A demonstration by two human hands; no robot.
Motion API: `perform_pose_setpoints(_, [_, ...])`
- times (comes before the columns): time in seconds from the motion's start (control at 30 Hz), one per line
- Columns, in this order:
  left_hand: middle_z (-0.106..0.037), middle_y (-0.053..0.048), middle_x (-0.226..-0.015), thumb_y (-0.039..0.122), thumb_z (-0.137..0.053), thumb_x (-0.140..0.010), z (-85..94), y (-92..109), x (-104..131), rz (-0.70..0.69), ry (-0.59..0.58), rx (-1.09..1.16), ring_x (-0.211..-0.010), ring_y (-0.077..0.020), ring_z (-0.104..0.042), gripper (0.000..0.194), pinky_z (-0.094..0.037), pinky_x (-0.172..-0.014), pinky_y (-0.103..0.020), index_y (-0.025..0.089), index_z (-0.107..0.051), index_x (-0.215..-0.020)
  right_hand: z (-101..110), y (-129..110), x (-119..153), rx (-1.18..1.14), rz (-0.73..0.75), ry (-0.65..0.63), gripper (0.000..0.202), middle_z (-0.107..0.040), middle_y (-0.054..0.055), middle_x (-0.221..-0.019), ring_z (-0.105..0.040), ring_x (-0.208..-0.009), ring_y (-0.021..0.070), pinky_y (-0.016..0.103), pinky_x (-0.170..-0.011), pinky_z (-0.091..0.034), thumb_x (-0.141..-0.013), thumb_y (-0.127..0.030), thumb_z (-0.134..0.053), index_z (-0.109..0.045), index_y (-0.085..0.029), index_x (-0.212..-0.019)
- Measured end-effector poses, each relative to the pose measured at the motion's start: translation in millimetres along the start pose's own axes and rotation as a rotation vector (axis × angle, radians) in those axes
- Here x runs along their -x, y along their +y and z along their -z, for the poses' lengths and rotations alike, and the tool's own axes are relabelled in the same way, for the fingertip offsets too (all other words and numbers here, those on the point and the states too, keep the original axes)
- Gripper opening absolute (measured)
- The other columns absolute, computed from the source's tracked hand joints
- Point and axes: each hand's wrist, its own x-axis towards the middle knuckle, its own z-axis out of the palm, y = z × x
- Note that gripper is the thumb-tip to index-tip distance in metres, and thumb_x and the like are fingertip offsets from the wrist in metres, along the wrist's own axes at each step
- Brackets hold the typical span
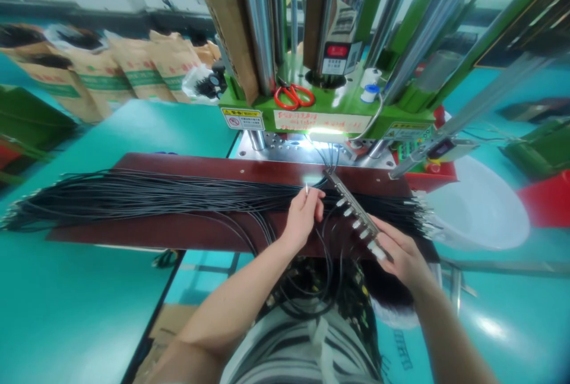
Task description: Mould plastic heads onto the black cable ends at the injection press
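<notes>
– Striped grey and white cloth (278, 354) with a pale tied knot lies nearest, on the person's body. Just beyond it, loose loops of thin black cable (329, 265) hang over dark patterned cloth (360, 289).

– How do the two hands stand?

– The left hand (303, 216) has thumb and forefinger drawn together, with a small silver metal tip (307, 190) standing up between them. Whether a cable runs on from it inside the palm, one cannot tell. The right hand (401, 251) is closed round the near right end of a long grey metal bar (356, 209).

– And where is that bar?

– It slants above a dark red-brown board (146, 235), its far end pointing left towards a green upright machine (401, 114). Short whitish pegs (348, 212) stick out in a row along its left side. Near its far end, thin dark strands run towards a shiny metal plate (249, 151).

– What else is on the board?

– A broad bundle of straight black cables (146, 194) lies across it and reaches past its left edge, over the turquoise worktop (89, 301). At the right, the bundle's silvery ends come close to a white oval basin (485, 206).

– And on the machine?

– Red-handled scissors (285, 98) rest on its ledge, left of a white and blue spool (369, 94).
</notes>
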Motion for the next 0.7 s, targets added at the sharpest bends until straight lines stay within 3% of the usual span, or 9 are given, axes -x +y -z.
perform_pose_setpoints(0.07, [-0.028,0.010,-0.040,0.053,-0.037,-0.083,2.4,-2,0,0.079,-0.041,0.036,-0.033,-0.0043,-0.025,0.039,-0.023,-0.036,-0.017,0.017,-0.047,-0.073,1,1,-1,-0.007,-0.042,-0.009,0.053,-0.065,0.007,-0.090,-0.049,-0.051,0.0083,0.016,-0.038,-0.032,-0.074,-0.043,-0.059,-0.056,-0.022,-0.122])
perform_pose_setpoints(0.13, [-0.025,0.010,-0.038,0.056,-0.032,-0.084,3.0,-3,-1,0.163,-0.134,0.010,-0.032,-0.0039,-0.019,0.043,-0.017,-0.034,-0.017,0.018,-0.042,-0.067,1,1,-2,-0.013,-0.046,-0.028,0.050,-0.064,0.008,-0.099,-0.053,-0.058,0.0100,0.016,-0.040,-0.034,-0.073,-0.042,-0.060,-0.057,-0.023,-0.120])
perform_pose_setpoints(0.3, [-0.034,0.007,-0.049,0.047,-0.041,-0.082,1.7,-4,-3,0.126,-0.212,-0.216,-0.039,-0.0037,-0.025,0.036,-0.019,-0.039,-0.018,0.018,-0.036,-0.062,2,1,-2,0.012,-0.030,-0.069,0.046,-0.060,0.007,-0.112,-0.058,-0.073,0.0152,0.018,-0.044,-0.038,-0.075,-0.041,-0.058,-0.058,-0.024,-0.118])
perform_pose_setpoints(0.5, [-0.033,0.007,-0.050,0.047,-0.039,-0.081,4.5,1,-5,0.126,-0.275,-0.356,-0.045,-0.0062,-0.028,0.036,-0.023,-0.045,-0.021,0.019,-0.036,-0.059,3,2,-3,0.076,-0.031,-0.089,0.048,-0.065,0.007,-0.095,-0.052,-0.052,0.0102,0.017,-0.035,-0.029,-0.076,-0.041,-0.056,-0.055,-0.024,-0.122])
perform_pose_setpoints(0.7, [-0.034,0.006,-0.049,0.048,-0.037,-0.083,8.8,6,-5,0.134,-0.332,-0.375,-0.046,-0.0068,-0.030,0.037,-0.024,-0.046,-0.021,0.018,-0.037,-0.059,4,5,-5,0.151,0.018,-0.107,0.050,-0.065,0.008,-0.102,-0.055,-0.052,0.0095,0.017,-0.036,-0.036,-0.078,-0.044,-0.053,-0.054,-0.023,-0.124])
